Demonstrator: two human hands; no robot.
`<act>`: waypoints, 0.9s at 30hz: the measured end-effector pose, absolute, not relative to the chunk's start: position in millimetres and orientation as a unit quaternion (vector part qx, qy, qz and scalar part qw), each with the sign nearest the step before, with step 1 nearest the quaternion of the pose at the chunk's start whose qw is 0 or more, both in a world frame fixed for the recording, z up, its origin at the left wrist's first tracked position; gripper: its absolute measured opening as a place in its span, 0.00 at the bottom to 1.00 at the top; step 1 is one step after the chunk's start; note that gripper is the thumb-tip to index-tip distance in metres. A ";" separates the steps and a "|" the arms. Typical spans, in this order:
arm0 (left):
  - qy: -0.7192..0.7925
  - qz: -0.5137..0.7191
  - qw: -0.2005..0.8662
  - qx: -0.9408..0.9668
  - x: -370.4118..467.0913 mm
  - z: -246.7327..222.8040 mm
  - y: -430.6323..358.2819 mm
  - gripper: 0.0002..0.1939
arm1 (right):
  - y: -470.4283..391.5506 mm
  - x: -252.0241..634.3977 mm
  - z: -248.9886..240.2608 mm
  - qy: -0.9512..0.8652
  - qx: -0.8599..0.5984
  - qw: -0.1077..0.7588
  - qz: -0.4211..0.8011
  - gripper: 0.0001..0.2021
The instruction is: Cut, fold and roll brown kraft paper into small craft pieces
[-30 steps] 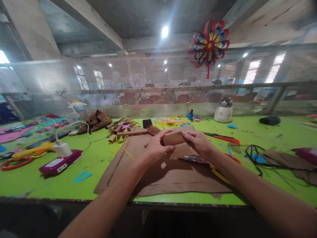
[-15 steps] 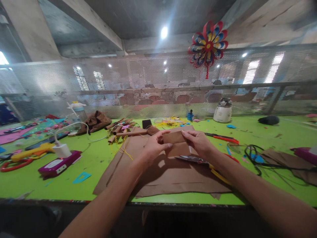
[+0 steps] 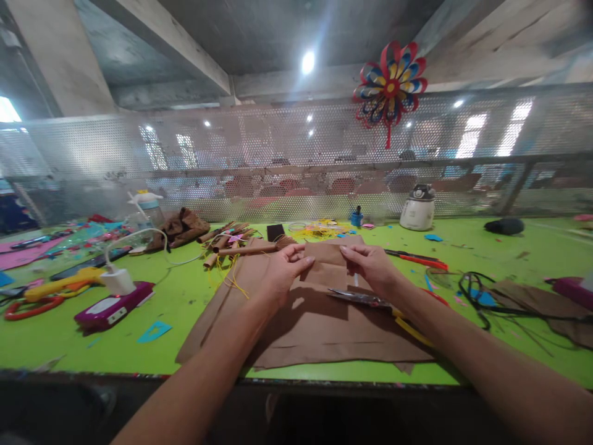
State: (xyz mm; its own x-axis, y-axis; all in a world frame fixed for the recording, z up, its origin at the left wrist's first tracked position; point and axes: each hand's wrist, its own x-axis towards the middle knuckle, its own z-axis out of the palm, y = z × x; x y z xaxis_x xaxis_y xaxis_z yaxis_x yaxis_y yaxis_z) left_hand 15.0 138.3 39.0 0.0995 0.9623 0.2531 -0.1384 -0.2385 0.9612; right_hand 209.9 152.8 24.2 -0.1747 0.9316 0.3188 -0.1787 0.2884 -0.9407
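A small creased piece of brown paper (image 3: 327, 262) is held up between my two hands. My left hand (image 3: 290, 272) pinches its left edge between thumb and fingers. At the upper right edge, my right hand (image 3: 368, 262) grips it the same way. Below the hands lie large sheets of brown paper (image 3: 296, 346), with a shadow cast over them. Scissors (image 3: 359, 298) with yellow handles rest on these sheets under my right hand, their handles partly hidden by my right forearm.
Rolled brown paper tubes (image 3: 245, 249) and yellow string (image 3: 319, 230) lie behind the sheets. A purple power strip (image 3: 115, 306) with a white plug sits left. To the right are a red-handled tool (image 3: 424, 261) and black cords (image 3: 482, 290). A white bottle (image 3: 417, 209) stands at the back.
My left thumb has drawn back from the paper's middle towards its left edge. The paper's lower flap shows a little differently. My right hand has barely moved.
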 end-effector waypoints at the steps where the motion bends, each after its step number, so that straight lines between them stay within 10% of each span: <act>1: 0.378 0.564 0.486 0.550 15.1 40.1 137.5 0.17 | 153.3 210.2 23.6 -0.581 -0.325 0.553 0.501 0.17; 27: 0.400 0.462 0.506 0.609 14.1 43.2 128.6 0.10 | 155.4 209.9 20.2 -0.574 -0.346 0.561 0.486 0.16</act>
